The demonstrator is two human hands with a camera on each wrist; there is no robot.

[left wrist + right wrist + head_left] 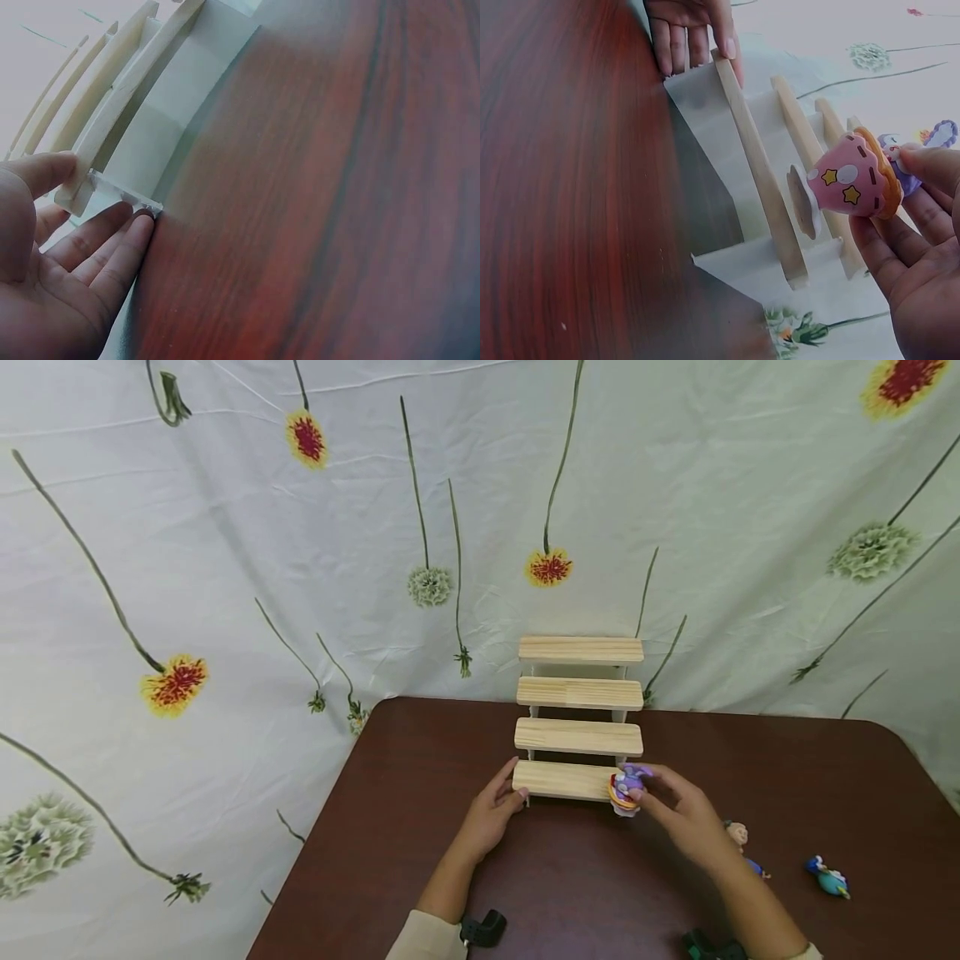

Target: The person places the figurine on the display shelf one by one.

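Observation:
A four-step wooden display shelf [566, 779] with pale planks stands on the table against the cloth. At the left end of its lowest plank, my left hand [486, 818] grips the corner. The left wrist view has the thumb on the plank [112, 120] and the fingertips against the side support below. My right hand [692, 827] holds a figurine [851, 176] between thumb and fingers. It has a purple character on top of a pink cup with yellow stars, an orange rim and a white foot. In the head view it overlaps the lowest plank's right end.
Right of the shelf on the dark red-brown table [420, 843] lies a blue and turquoise figurine [831, 878]. Another small figurine [738, 833] and a blue piece [757, 867] are partly hidden by my right forearm. A white cloth [360, 527] printed with flowers hangs behind the table.

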